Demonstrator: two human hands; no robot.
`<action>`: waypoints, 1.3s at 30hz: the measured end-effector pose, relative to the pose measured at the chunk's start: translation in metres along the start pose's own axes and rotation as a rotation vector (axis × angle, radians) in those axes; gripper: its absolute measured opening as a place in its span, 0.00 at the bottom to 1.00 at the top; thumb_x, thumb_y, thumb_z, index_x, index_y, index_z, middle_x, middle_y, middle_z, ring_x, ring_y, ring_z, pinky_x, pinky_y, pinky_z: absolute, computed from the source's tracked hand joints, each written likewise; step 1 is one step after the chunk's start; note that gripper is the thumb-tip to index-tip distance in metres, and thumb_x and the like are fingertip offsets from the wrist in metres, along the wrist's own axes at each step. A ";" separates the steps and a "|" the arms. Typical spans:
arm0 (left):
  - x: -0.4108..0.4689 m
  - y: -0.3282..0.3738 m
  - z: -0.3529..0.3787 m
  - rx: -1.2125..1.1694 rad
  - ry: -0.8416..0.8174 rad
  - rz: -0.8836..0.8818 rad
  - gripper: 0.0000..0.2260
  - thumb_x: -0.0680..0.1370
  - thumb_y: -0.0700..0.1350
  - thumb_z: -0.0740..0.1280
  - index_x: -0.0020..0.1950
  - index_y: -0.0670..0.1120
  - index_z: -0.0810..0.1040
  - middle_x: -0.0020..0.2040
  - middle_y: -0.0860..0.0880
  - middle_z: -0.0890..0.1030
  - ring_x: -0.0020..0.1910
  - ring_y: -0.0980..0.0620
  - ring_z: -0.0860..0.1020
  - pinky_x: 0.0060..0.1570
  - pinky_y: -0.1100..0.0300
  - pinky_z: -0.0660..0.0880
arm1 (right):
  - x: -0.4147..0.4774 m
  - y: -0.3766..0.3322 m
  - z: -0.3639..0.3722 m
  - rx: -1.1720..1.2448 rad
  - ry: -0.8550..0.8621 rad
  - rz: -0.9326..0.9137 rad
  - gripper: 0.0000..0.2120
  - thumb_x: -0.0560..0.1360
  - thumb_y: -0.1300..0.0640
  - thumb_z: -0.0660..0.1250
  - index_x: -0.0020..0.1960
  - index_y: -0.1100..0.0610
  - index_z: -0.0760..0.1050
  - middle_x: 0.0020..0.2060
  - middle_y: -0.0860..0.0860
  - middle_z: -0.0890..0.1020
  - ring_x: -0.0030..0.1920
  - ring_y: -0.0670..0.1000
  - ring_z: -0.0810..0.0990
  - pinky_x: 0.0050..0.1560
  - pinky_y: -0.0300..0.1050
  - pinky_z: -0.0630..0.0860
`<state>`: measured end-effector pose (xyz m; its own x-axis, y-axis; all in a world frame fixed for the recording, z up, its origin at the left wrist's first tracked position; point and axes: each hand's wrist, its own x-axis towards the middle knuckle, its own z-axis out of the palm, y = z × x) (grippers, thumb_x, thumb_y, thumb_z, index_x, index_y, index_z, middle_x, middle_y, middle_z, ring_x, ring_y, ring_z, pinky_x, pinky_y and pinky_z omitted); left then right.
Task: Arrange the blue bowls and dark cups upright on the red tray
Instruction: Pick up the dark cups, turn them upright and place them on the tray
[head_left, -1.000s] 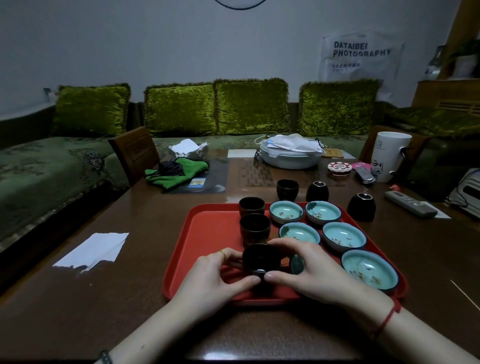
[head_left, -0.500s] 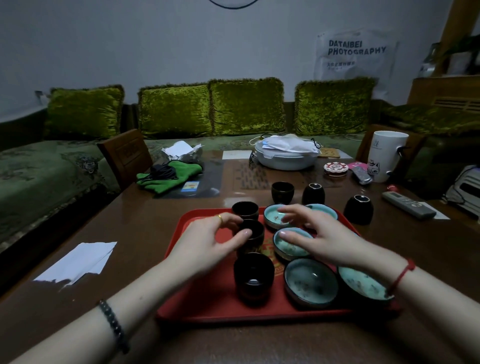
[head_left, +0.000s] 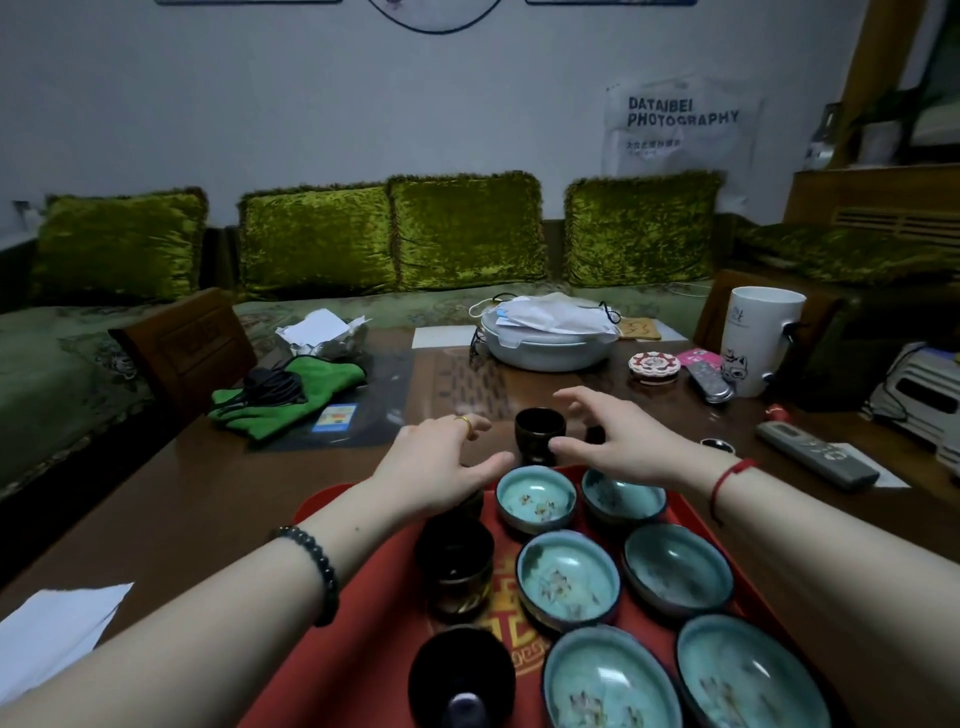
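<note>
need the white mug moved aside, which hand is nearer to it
Right. The right hand hovers left of the white mug, closer to the person; the left hand is farther left, past the dark cup.

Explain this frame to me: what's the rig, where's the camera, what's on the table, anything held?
There is no robot here. A person works with two bare hands, and the single picture comes from a wide-angle camera on their head, looking forward and down. On the wooden table sits a red tray with six blue bowls upright and at least two dark cups to their left. Another dark cup stands on the table just beyond the tray. The left hand and right hand hover either side of it, fingers open, holding nothing. I cannot tell whether the right thumb touches it. Farther back lie a green cloth, a white mug and a remote.
</note>
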<state>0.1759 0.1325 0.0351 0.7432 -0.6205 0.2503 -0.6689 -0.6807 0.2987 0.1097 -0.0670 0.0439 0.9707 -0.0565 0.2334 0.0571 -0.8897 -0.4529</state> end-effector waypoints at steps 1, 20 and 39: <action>0.009 -0.001 0.004 0.002 -0.028 -0.017 0.25 0.73 0.62 0.61 0.65 0.50 0.69 0.63 0.49 0.76 0.63 0.49 0.72 0.63 0.53 0.66 | 0.008 0.004 0.002 -0.014 -0.006 0.008 0.28 0.72 0.48 0.66 0.69 0.53 0.61 0.64 0.56 0.72 0.65 0.53 0.70 0.62 0.43 0.66; 0.093 -0.016 0.052 -0.159 -0.297 -0.080 0.25 0.72 0.52 0.67 0.66 0.47 0.68 0.58 0.46 0.80 0.58 0.50 0.77 0.62 0.51 0.72 | 0.071 0.050 0.043 0.066 -0.133 0.076 0.38 0.66 0.50 0.73 0.70 0.53 0.58 0.65 0.55 0.71 0.66 0.54 0.68 0.65 0.49 0.68; 0.024 -0.032 -0.018 -0.433 0.075 0.026 0.17 0.72 0.50 0.70 0.59 0.47 0.75 0.54 0.49 0.82 0.52 0.55 0.79 0.55 0.64 0.72 | 0.045 -0.039 0.020 0.263 0.149 -0.119 0.37 0.59 0.54 0.78 0.65 0.54 0.68 0.62 0.53 0.76 0.59 0.49 0.75 0.58 0.38 0.69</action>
<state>0.2158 0.1464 0.0476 0.7362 -0.5941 0.3242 -0.6310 -0.4293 0.6462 0.1555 -0.0256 0.0544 0.9100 -0.0424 0.4124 0.2449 -0.7477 -0.6172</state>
